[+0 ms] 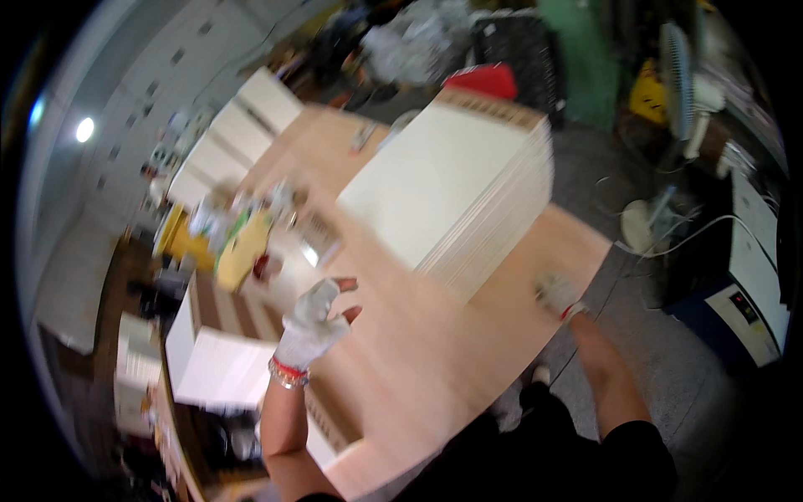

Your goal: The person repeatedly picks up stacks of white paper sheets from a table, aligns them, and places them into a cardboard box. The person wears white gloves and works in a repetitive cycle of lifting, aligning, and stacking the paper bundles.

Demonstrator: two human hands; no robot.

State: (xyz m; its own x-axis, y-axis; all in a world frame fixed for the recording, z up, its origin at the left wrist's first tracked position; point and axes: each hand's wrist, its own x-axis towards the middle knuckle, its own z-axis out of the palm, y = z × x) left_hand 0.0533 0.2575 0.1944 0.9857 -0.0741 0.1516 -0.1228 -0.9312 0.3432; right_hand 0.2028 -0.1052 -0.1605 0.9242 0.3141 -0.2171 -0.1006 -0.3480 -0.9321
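My left hand (311, 323), in a whitish glove with bare fingertips, is raised over the wooden table (401, 343). Its thumb and fingers are apart, with nothing between them. My right hand (557, 296), also gloved, is at the table's right edge; its fingers are blurred, and I cannot tell their pose. Between and beyond the hands stands a tall stack of white sheets or panels (443, 184), with a brown strip along the far end. Left of my left hand is another stack of white panels (226, 368) with brown bands.
A yellow object (242, 255) and a small box (318, 241) lie on the table's left side. More white panels (238, 125) stand at the far left. To the right are a fan (679, 84), a white cable (694, 230) and a blue-and-white machine (736, 322). A red item (485, 80) sits behind the stack.
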